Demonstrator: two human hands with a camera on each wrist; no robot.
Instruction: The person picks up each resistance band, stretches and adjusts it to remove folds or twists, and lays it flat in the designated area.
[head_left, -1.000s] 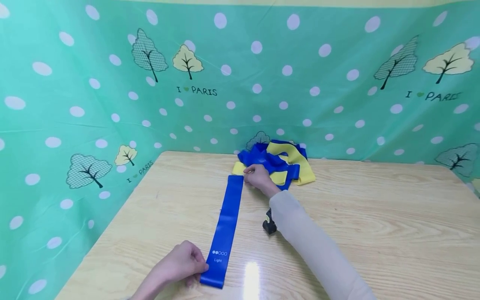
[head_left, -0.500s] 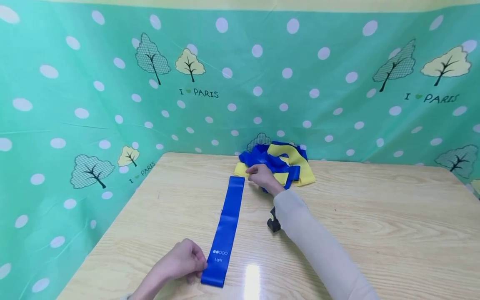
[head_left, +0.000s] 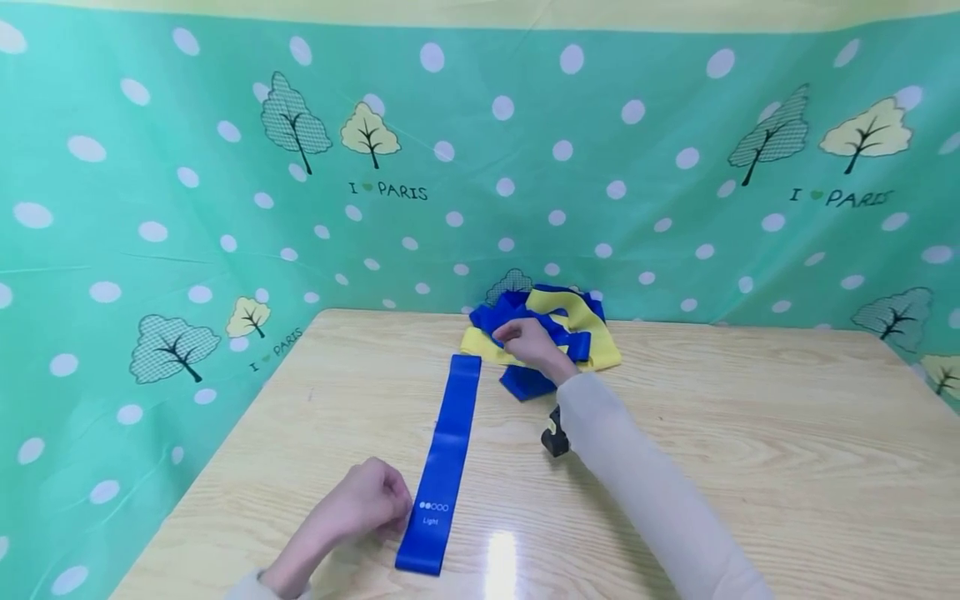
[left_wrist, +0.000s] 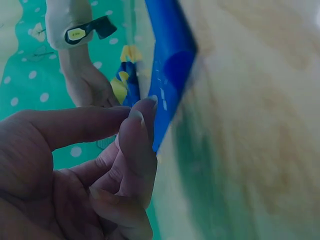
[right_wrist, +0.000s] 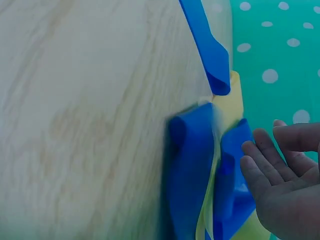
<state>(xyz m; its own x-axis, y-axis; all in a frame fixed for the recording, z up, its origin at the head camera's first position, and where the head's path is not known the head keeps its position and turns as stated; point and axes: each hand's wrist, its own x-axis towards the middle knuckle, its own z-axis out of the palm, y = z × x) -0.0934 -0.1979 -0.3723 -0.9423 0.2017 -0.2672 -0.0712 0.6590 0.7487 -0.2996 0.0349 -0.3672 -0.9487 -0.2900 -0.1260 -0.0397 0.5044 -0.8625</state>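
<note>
A flat blue resistance band [head_left: 446, 450], printed "Light" near its close end, lies lengthwise on the table. My left hand [head_left: 372, 497] is beside its left edge, fingers loosely bent; in the left wrist view the fingertips [left_wrist: 137, 122] overlap the blue band [left_wrist: 172, 65], gripping nothing visible. Beyond its far end sits a tangled pile of blue bands [head_left: 513, 310] and yellow bands [head_left: 603, 342]. Over the pile's front is my right hand [head_left: 528, 340]. Seen from the right wrist, the right hand [right_wrist: 285, 170] has its fingers extended beside the blue folds [right_wrist: 190, 165], with nothing held.
The wooden table [head_left: 712, 433] ends at the back against a green dotted cloth [head_left: 637, 208]. On the right sleeve [head_left: 637, 467] is a small black device [head_left: 555, 433]. Light reflects off the tabletop near the front.
My left hand has drawn back a little from the flat band's edge. The right hand has shifted slightly over the pile, and a blue band end now shows in front of it.
</note>
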